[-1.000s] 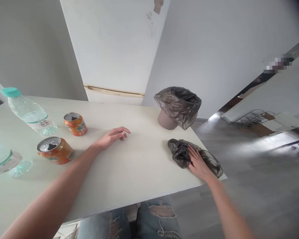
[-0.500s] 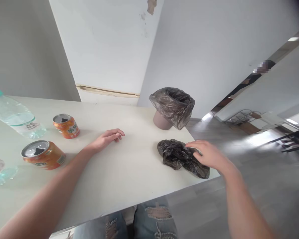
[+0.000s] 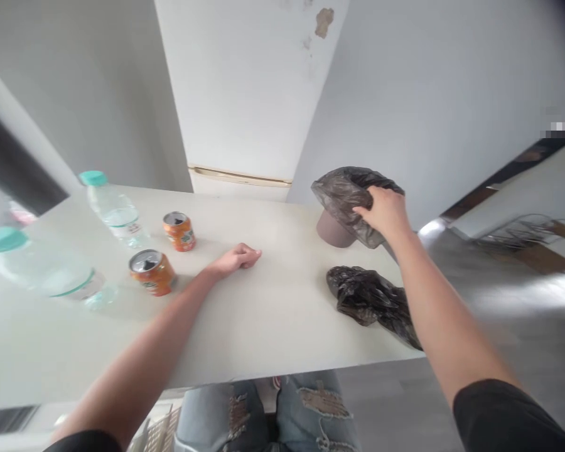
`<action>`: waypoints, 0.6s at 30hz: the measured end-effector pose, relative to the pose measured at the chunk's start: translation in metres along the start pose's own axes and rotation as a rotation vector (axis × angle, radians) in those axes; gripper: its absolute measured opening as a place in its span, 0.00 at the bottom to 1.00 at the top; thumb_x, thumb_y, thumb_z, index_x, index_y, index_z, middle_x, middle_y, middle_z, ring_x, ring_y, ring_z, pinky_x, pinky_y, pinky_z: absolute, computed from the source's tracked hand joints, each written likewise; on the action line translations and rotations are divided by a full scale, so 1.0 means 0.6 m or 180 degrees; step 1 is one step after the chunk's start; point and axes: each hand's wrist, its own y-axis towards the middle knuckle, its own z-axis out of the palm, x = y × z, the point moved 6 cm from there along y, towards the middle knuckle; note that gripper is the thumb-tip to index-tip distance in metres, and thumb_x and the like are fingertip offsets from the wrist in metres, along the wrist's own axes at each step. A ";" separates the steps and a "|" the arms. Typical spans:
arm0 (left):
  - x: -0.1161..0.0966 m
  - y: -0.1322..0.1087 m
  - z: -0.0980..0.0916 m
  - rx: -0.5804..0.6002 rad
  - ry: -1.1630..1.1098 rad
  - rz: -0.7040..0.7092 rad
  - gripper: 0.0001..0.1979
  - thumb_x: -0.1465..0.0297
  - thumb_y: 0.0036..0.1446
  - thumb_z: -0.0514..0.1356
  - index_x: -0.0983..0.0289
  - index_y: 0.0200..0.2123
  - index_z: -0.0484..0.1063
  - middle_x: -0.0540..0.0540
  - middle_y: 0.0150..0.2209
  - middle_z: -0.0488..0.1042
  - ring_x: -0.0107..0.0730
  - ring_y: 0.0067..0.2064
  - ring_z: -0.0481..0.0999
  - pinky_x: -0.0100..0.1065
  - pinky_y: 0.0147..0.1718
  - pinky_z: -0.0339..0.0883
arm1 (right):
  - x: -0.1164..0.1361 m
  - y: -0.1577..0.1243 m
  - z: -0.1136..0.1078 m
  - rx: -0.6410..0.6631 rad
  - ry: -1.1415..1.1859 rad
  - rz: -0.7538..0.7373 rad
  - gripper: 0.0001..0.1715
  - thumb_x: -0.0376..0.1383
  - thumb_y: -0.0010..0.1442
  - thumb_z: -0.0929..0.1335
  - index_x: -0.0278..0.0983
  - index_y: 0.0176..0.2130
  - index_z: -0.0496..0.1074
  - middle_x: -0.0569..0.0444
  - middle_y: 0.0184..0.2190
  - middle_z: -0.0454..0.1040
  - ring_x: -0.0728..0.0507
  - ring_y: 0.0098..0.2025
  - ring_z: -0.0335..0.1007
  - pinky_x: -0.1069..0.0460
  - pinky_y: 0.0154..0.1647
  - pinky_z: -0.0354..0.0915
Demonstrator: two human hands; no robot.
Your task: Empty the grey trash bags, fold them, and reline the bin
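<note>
At the mouth of a small mauve bin (image 3: 335, 230), my right hand (image 3: 385, 208) touches the dark plastic bag (image 3: 336, 194) that lines it and folds over its rim. My thumb stretches out over the bag's opening; the other fingers are mostly hidden, so their grip does not show. A crumpled black plastic bag (image 3: 365, 295) lies on the table below my right forearm. My left hand (image 3: 238, 258) rests on the table, fingers curled in, holding nothing visible. Left of it stand two orange drink cans, a nearer can (image 3: 154, 276) and a farther can (image 3: 181, 235).
Two clear bottles with green caps, a nearer bottle (image 3: 51, 273) and a farther bottle (image 3: 115, 210), stand at the left of the white table (image 3: 258, 326). A white panel (image 3: 245, 94) and a grey wall (image 3: 405, 81) rise behind. The table's edge runs close to my legs.
My right hand has left the crumpled bag and moved up to the lined bin's mouth. My left hand's fingers have curled in. The view has shifted left, showing more of both bottles.
</note>
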 end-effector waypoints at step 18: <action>-0.019 -0.059 0.171 0.2975 -0.0459 -0.0931 0.33 0.47 0.53 0.71 0.59 0.12 0.59 0.53 0.17 0.54 0.34 0.20 0.55 0.44 0.19 0.64 | 0.423 -0.102 -0.089 -0.0194 0.1692 -0.1487 0.12 0.39 0.67 0.71 0.40 0.49 0.78 0.47 0.42 0.82 0.33 0.45 0.79 0.36 0.55 0.69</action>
